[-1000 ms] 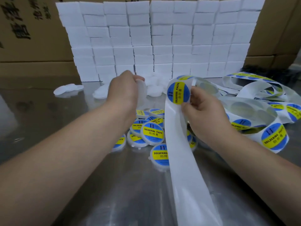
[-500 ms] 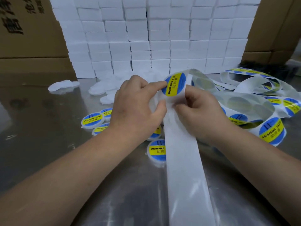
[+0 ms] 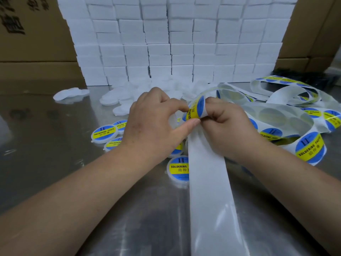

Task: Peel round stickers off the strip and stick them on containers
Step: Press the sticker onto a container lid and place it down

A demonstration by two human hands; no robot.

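Sticker [image 3: 194, 110] has curled off strip [image 3: 208, 182] edge.

blue-yellow round sticker [image 3: 196, 110] half-peeled off white strip [image 3: 208, 182], labelled containers [image 3: 104, 134] beneath

My left hand [image 3: 153, 126] and right hand [image 3: 225, 126] meet mid-scene above the shiny metal table [image 3: 55, 182]. The round blue-and-yellow sticker [image 3: 195, 109] sits between them, at the far end of the white paper backing strip [image 3: 208, 191]. The strip runs from my right hand toward me, overlapping 1 labelled white round container [image 3: 177, 169]. 2 more labelled containers [image 3: 104, 133] lie left of my left hand. The plain white round containers [image 3: 110, 100] are behind my hands, in front of the stacked white box wall [image 3: 175, 43]. The brown cardboard cartons [image 3: 33, 43] are behind the wall. The loose strip coils [image 3: 295, 111] are right of my right hand.
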